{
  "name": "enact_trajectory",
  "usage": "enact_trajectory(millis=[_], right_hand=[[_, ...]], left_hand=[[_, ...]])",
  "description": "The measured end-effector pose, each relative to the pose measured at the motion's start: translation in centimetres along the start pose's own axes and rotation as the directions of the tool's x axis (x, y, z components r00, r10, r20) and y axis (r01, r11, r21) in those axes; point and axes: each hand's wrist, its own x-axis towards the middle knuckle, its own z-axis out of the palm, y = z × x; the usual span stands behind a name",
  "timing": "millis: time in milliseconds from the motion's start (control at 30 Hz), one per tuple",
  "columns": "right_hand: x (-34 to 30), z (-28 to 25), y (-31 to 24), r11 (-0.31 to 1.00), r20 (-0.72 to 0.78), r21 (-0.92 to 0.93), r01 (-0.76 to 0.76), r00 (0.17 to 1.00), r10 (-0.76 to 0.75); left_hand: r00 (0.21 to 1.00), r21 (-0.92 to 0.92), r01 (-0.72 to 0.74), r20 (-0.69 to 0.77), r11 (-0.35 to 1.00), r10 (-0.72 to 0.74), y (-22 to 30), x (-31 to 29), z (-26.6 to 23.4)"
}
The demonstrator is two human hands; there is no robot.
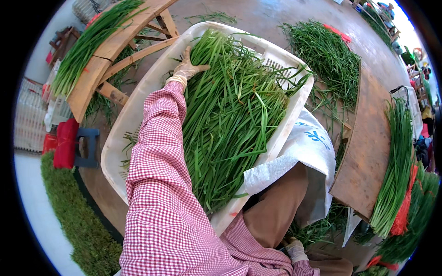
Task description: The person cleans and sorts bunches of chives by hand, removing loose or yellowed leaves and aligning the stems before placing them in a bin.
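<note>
A large white plastic basket (113,152) stands tilted before me, heaped with long flat green chives (230,119). My left hand (185,70), in a pale glove, lies at the heap's far left side, between the leaves and the basket wall. Its thumb points right across the leaves and a finger stretches away from me, apart from it; the remaining fingers are hidden. Low by my brown-trousered leg is my right hand (297,250), also gloved. Its fingers are mostly out of sight near loose leaves on the floor. A white woven sack (311,147) drapes over my knee beside the basket.
A wooden bench (103,60) at the far left bears chives. At right, a brown board (366,147) has a neat chive bundle (393,170) and red ties (405,207) alongside. Loose greens (327,60) pile on the floor beyond. A blue stool (87,147) with red cloth stands left.
</note>
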Motion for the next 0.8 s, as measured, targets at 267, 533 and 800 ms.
enact_trajectory(millis=[267,533,800], right_hand=[[3.3,3.1,2.7,0.996,0.041,-0.072,0.047,0.998,-0.044],[2.6,1.2,0.6,0.99,0.208,-0.142,0.016,0.978,0.014],[0.0,-1.8,-2.0,0.999,0.105,-0.043,0.024,0.994,-0.02]], left_hand=[[0.996,-0.176,-0.055,-0.076,0.983,0.042,-3.5,3.2,1.7],[0.991,-0.543,-0.025,0.096,0.84,0.091,-0.5,-0.1,0.1],[0.919,-0.125,-0.338,-0.258,0.933,0.298,0.9,-8.8,1.9]])
